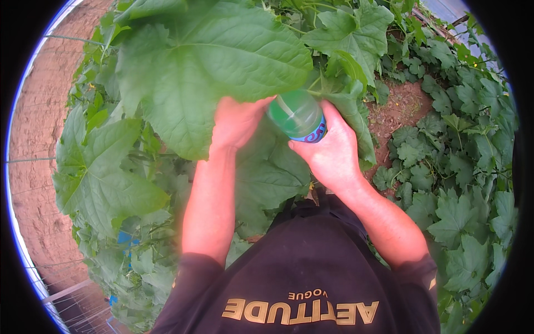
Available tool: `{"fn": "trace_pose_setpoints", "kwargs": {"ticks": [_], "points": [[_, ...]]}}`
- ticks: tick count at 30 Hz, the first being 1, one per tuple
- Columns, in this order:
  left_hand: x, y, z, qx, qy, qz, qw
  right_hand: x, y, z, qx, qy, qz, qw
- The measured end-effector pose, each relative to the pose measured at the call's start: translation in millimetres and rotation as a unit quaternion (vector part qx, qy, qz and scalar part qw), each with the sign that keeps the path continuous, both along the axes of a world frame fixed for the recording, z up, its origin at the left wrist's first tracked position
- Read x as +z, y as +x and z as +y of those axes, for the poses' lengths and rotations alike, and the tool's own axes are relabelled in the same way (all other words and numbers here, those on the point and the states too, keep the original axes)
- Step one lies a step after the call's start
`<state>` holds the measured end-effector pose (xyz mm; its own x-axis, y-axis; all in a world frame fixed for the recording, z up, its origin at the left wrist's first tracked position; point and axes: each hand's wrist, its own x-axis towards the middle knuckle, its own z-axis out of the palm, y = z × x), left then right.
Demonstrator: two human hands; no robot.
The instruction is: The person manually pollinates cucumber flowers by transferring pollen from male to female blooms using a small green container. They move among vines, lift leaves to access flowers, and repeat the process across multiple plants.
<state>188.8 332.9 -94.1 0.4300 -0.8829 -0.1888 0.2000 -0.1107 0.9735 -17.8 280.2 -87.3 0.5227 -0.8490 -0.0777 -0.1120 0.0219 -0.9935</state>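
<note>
My right hand (333, 146) is closed around a clear plastic bottle (297, 112) with a blue printed label band and something green showing in its upper part. Just left of the bottle, my left hand (241, 123) reaches up under a large green leaf (208, 54). The leaf covers part of its fingers, and one finger points toward the bottle's rim. Whether that hand grips anything cannot be seen. A curled leaf (354, 121) lies beside my right hand.
Broad-leaved vines (454, 217) spread on the right around a patch of bare soil (396, 112). At the left, thin wires (31, 159) cross in front of an earthen surface (46, 196). More large leaves (100, 171) stand left of my forearms.
</note>
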Motion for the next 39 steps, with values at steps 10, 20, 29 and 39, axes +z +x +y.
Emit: {"fn": "trace_pose_setpoints", "kwargs": {"ticks": [10,20,29,39], "points": [[-9,14,-1,-0.038,0.091,-0.038,0.994,4,-5,-4,0.018,-0.013,0.062,0.998],[6,0,-7,-0.052,-0.029,-0.007,0.998,1,-4,-6,0.002,0.002,0.063,0.998],[5,1,-11,-0.060,-0.024,0.009,0.998,3,0,-8,-0.036,-0.051,0.045,0.997],[16,-10,-15,-0.051,-0.044,0.022,0.997,-5,2,-12,-0.071,-0.095,0.057,0.991]]}}
